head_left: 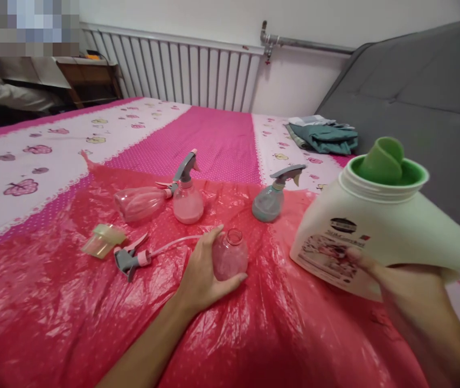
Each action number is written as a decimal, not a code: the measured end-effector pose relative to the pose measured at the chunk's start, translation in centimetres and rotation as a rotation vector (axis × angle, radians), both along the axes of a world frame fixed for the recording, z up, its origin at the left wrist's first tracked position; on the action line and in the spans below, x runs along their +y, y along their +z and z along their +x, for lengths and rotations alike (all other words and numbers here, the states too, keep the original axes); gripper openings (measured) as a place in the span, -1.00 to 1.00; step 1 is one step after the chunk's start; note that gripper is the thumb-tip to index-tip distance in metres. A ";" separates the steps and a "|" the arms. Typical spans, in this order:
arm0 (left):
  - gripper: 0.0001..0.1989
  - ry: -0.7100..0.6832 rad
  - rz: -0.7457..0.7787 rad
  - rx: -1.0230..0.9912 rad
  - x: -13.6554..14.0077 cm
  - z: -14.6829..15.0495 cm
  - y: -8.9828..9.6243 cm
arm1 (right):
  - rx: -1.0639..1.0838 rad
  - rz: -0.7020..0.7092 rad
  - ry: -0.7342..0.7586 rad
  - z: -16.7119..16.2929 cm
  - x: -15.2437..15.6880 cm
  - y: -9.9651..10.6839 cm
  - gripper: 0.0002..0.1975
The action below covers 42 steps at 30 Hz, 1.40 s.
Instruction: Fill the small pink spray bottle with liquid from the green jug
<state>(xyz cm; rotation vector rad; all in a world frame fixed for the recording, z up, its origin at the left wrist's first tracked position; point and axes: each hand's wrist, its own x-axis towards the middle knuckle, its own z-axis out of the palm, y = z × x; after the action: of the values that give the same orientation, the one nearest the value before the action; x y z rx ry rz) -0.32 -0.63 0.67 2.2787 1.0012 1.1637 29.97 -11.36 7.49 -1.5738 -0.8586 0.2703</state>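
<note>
My left hand [206, 272] curls around the side of a round pink spray bottle body [232, 256], which stands upright on red plastic sheeting with its neck uncovered. In my right hand [408, 291] is a large pale detergent jug [359, 237], gripped by its handle and roughly upright; a green pouring spout [383, 161] shows at its mouth. Left of my left hand lies a grey and pink spray head [129, 261], its tube reaching toward the bottle. Beside it is a pale yellow-green cap [104, 241].
Behind stand a pink spray bottle [188, 205] and a grey-green spray bottle [268, 203], both with trigger heads. Another pink spray bottle [141, 203] lies on its side. Folded clothes [322, 134] rest near a grey padded headboard [411, 91]. A person's sleeve [7, 94] shows far left.
</note>
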 end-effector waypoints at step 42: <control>0.01 0.065 -0.045 0.066 0.7 -0.4 -0.3 | -0.151 -0.046 -0.193 -3.8 2.5 -5.0 -0.21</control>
<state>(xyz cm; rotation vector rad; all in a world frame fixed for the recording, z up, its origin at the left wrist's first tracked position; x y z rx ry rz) -0.76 0.04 0.35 2.2788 1.1223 1.0861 26.21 -8.85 2.44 -1.7231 -0.8129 0.0332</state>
